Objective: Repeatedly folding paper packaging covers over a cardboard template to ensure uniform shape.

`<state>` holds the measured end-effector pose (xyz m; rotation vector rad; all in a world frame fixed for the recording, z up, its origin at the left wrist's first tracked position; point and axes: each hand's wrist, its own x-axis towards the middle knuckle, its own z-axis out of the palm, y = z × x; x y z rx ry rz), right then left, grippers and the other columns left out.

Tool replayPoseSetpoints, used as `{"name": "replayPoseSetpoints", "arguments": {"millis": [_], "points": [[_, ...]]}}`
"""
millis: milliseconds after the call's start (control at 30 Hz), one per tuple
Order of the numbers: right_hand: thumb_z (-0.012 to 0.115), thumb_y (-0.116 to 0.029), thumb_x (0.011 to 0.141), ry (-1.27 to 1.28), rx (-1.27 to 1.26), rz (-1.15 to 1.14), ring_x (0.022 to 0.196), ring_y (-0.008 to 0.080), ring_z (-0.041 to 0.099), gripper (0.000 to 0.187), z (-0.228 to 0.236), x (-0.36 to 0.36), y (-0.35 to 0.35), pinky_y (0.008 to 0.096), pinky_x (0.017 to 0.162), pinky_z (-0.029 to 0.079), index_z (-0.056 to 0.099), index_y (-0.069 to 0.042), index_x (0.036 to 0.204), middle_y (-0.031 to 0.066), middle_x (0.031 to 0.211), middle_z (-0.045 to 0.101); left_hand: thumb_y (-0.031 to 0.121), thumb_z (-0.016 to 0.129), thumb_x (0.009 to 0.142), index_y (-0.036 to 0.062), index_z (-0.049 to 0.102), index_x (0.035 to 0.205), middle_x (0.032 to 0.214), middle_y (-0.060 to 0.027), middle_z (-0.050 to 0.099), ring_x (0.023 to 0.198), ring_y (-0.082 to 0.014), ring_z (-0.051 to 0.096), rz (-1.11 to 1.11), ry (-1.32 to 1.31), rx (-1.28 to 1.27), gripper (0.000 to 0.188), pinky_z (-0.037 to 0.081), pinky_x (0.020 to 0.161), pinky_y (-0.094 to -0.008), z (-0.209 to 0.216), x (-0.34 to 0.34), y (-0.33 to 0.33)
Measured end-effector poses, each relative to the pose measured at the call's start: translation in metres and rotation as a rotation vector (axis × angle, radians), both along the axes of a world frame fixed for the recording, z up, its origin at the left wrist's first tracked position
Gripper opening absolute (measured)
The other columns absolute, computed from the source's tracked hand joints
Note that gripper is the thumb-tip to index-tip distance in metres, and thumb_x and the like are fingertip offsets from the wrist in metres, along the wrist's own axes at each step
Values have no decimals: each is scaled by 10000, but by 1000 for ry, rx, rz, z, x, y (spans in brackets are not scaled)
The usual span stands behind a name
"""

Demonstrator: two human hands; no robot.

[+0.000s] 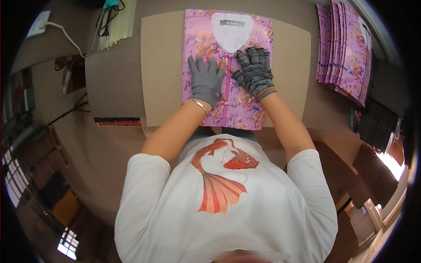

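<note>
A flat rectangular piece with a pink and purple floral pattern point(210, 37) lies in front of me, shaped like a folded garment. It has a white shield-shaped neck area with a small dark label, and pink knot fastenings run down its middle. My left hand point(205, 81), in a plain grey fingerless glove, rests on its left half with the fingers spread. On the right half lies my right hand point(255, 70), in a mottled dark grey fingerless glove with an orange-edged cuff. Its fingers are stretched out. Both palms press on the surface and grip nothing.
Under the floral piece is a tan board point(162, 65) on the table. A stack of similar floral pieces point(344, 52) stands at the far right. Pale yellowish strips point(118, 28) lie at the far left, near a white power adapter point(39, 24) and its cable.
</note>
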<state>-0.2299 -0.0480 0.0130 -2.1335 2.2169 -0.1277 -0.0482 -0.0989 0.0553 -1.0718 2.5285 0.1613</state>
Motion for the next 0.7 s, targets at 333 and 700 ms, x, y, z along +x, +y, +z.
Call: {"name": "replayPoseSetpoints", "arguments": {"millis": [333,700], "points": [[633,-685,782,12,83,77,1467,455,206,855,10,-14,-15,689,1116,123,403,-286,1501,171,1587,291,724,748,564,309,238,1567,1572,-108,314,1458,-404,231,32,121,112,1199,162,1050,-768,-12,18,-4],[604,-741,768,102,134,75,1464,461,210,879,11,-11,-16,720,1093,115,392,-314,1507,153,1586,304,772,699,561,366,203,1571,1616,-103,246,1495,-370,155,18,185,102,1196,160,1007,-786,-24,28,-4]]}}
